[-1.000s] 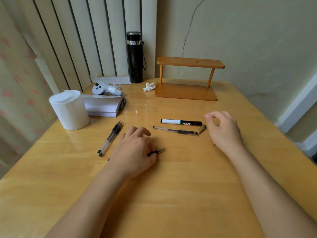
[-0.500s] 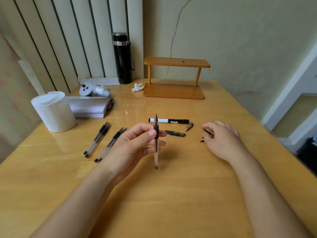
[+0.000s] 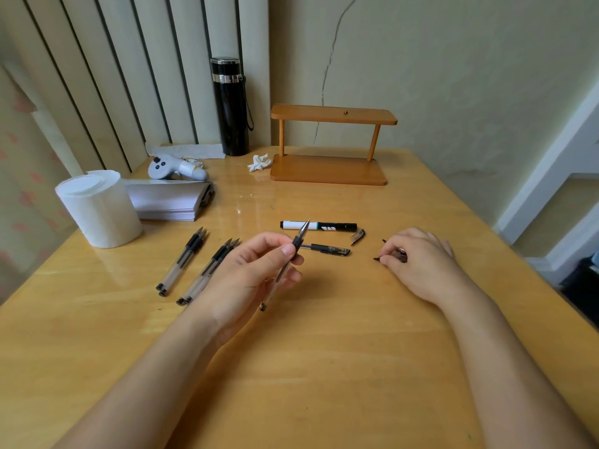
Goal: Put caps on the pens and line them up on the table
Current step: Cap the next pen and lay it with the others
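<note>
Glossy honey-coloured wood covers the whole table (image 3: 324,367), shiny enough to throw back the window light, with a cracked plaster wall and vertical blinds behind it. Far left there's a soft white paper roll (image 3: 97,209) next to a flat stack of paper (image 3: 168,202), all pushed back so the middle stays free for working.

Next come the capped pens (image 3: 181,259), clear plastic barrels with black rubbery grips. They lie in two close pairs, side by side and slanted the same way, so that looks like the line-up already started.

Left hand (image 3: 249,280) pinches an uncapped pen (image 3: 296,243) between thumb and fingers right at the grip, metal tip angled up and away. I'd guess that's so a cap can slide straight on.

Behind it a black-and-white marker (image 3: 319,226) and another clear pen (image 3: 327,248) lie flat, with a loose cap (image 3: 358,237) just beside them.

Right hand (image 3: 418,264) is curled palm-down on the table, fingertips closed on a small dark cap (image 3: 377,259), mostly hidden under the fingers. It sits well apart from the pen tip, so capping isn't done yet.
</note>
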